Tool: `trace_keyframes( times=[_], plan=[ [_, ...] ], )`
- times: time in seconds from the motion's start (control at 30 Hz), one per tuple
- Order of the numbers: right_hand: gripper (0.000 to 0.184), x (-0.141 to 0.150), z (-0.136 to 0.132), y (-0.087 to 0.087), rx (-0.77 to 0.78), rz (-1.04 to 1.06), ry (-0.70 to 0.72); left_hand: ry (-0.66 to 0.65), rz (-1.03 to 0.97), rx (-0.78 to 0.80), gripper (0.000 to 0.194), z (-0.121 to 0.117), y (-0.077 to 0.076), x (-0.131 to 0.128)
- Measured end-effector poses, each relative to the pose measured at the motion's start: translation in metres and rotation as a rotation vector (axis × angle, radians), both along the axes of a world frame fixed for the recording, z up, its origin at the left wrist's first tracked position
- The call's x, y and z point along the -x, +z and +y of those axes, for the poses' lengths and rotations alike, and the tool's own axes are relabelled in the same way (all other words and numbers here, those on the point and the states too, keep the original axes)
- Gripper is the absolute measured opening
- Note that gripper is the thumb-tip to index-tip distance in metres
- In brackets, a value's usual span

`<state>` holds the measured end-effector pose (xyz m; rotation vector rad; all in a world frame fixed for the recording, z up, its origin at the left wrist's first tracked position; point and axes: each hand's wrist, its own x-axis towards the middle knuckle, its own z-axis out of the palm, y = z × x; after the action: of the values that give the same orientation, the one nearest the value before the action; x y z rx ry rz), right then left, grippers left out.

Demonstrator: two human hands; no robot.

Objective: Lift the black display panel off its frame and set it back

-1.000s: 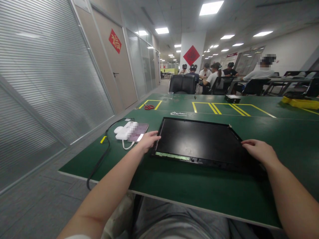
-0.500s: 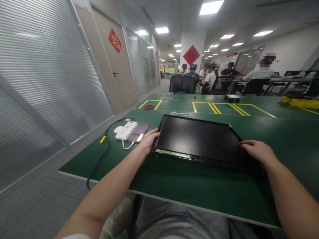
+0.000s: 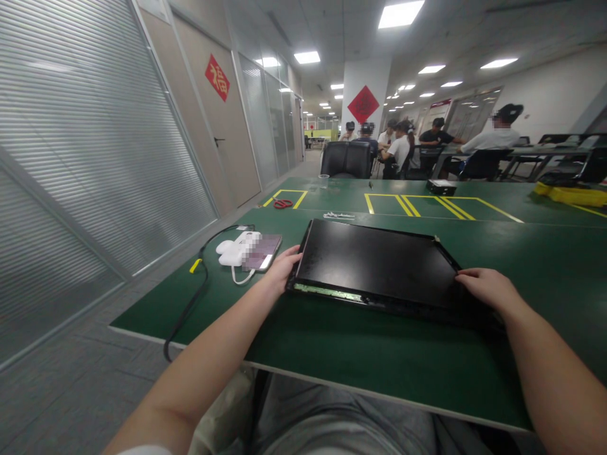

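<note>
A black flat screen panel [image 3: 379,264] lies on the green table [image 3: 370,354] in front of me, a strip of green circuit board showing along its near edge. My left hand [image 3: 281,268] grips the panel's left edge, fingers curled round it. My right hand [image 3: 488,289] holds the panel's right near corner, fingers laid over the top and closed on the edge. The near edge looks slightly raised off the table.
A phone [image 3: 262,251] and a white power strip [image 3: 233,251] with a black cable [image 3: 190,303] lie left of the panel. Farther back are red scissors [image 3: 283,203], a clear cup [image 3: 324,181], a small black box [image 3: 441,186] and yellow floor-tape marks. Several people sit at tables behind.
Both hands stay on the panel's edges. The panel has shifted slightly away from me and tipped a little, looking flatter and narrower than a second ago.
</note>
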<state>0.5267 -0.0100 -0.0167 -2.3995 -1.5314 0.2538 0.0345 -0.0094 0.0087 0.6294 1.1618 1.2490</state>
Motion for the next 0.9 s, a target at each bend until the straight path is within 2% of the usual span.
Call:
trace_keyframes(
  times=[0.1,0.2,0.37,0.6,0.9],
  plan=[
    [0.032,0.001,-0.001,0.002,0.011,0.000,0.010,-0.012,0.014,0.002,0.080,-0.002,0.001,0.001],
    [0.028,0.004,-0.002,0.002,0.027,0.000,0.012,-0.028,0.028,-0.007,0.079,-0.002,0.001,0.003],
    [0.028,0.008,-0.003,-0.001,0.055,0.006,0.014,-0.062,0.045,-0.052,0.066,-0.004,-0.001,0.002],
    [0.028,0.008,-0.004,0.001,0.065,0.027,0.019,-0.121,0.049,-0.112,0.035,-0.004,0.000,0.004],
    [0.027,0.004,-0.001,-0.005,-0.032,0.051,0.026,-0.059,0.071,-0.189,0.022,0.003,-0.004,0.012]
  ],
)
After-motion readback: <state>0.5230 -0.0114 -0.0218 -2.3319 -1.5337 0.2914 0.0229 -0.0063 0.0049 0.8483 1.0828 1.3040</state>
